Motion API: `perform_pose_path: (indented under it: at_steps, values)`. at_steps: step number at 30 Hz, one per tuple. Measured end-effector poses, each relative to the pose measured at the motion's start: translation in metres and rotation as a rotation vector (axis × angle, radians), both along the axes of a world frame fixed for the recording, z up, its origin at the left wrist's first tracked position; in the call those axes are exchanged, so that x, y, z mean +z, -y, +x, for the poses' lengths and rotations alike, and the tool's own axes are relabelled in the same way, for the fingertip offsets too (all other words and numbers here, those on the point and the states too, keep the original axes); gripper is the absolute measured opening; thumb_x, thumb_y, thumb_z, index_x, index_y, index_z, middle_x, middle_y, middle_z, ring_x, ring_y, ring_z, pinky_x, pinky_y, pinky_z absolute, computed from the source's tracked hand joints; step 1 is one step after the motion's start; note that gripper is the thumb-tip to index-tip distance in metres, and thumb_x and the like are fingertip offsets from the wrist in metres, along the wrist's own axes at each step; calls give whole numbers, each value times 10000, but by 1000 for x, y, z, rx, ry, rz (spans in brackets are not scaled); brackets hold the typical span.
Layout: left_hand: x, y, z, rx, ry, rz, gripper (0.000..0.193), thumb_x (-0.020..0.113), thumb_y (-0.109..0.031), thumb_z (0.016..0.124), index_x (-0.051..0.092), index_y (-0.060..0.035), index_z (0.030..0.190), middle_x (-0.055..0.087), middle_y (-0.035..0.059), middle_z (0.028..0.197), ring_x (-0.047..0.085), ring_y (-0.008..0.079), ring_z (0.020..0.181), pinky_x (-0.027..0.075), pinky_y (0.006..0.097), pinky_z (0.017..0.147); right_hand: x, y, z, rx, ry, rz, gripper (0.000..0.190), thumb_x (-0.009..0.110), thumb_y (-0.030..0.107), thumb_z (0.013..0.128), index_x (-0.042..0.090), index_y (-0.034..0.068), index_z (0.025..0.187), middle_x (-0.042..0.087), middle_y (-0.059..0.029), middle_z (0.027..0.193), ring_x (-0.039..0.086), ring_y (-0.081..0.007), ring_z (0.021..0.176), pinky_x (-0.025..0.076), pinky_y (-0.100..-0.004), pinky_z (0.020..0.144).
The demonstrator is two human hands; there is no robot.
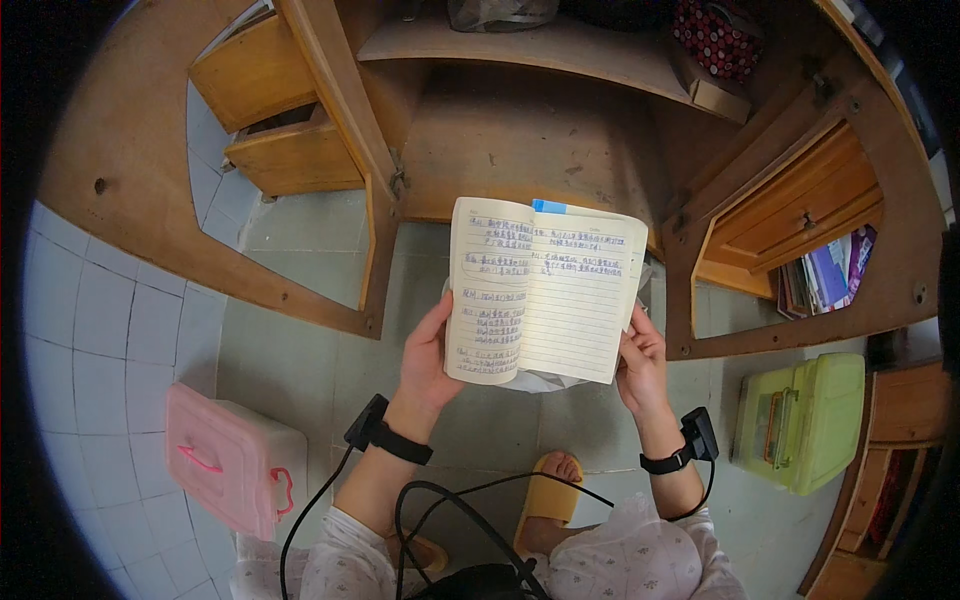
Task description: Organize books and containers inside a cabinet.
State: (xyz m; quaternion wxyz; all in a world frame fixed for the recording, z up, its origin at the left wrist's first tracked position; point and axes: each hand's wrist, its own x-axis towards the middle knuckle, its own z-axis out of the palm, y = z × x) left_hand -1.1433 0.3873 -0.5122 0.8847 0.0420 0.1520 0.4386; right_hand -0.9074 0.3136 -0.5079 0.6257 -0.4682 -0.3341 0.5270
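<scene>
An open notebook (574, 322) with lined cream pages lies across both hands, in front of the cabinet. Handwriting covers its left page and the top of the right one. My left hand (427, 352) grips the left edge, the thumb along the side. At the lower right edge, my right hand (642, 356) holds the pages between thumb and fingers. A blue and white edge (550, 206) shows behind the top of the pages. Below the notebook, part of a pale plastic bag (544, 382) peeks out; what supports it is hidden.
A wooden cabinet (525, 142) stands ahead, both framed doors swung outward. Its shelf (525, 49) bears a plastic bag and a dotted pouch (716, 37). A pink lidded box (217, 457) is at left, a green one (799, 424) at right. Black cables (442, 487) cross my lap.
</scene>
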Motion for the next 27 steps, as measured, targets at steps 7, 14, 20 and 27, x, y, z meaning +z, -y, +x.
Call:
perform_pose_path:
  at_steps: [7, 14, 20, 27]
  values:
    - [0, -1, -1, -23, 12, 5, 344, 413, -225, 910, 476, -23, 1181, 544, 104, 1156, 532, 215, 1050, 433, 363, 893, 2, -1, -4, -25, -38, -5, 402, 451, -31, 852, 392, -41, 1249, 533, -108, 1171, 531, -135, 1029, 424, -240, 862]
    - [4, 0, 0, 2, -18, -2, 341, 414, -229, 912, 482, -25, 1176, 541, 100, 1162, 530, 219, 1053, 436, 361, 888, 4, -1, -5, -27, -45, 2, 393, 449, -22, 859, 391, -45, 1246, 537, -106, 1166, 533, -136, 1026, 427, -243, 859]
    - [3, -1, -1, -6, -7, -8, 336, 402, -219, 915, 481, -24, 1178, 539, 104, 1165, 528, 221, 1056, 436, 361, 889, -1, 0, -2, 12, -19, -4, 452, 462, 21, 869, 330, -9, 1301, 517, -91, 1197, 527, -132, 1042, 450, -247, 843]
    - [5, -1, 1, -19, -6, 8, 345, 397, -224, 916, 477, -17, 1180, 540, 105, 1164, 530, 225, 1053, 427, 366, 897, 2, 0, -3, -26, -42, 2, 389, 466, -7, 859, 397, -41, 1241, 539, -102, 1163, 538, -132, 1018, 432, -241, 849]
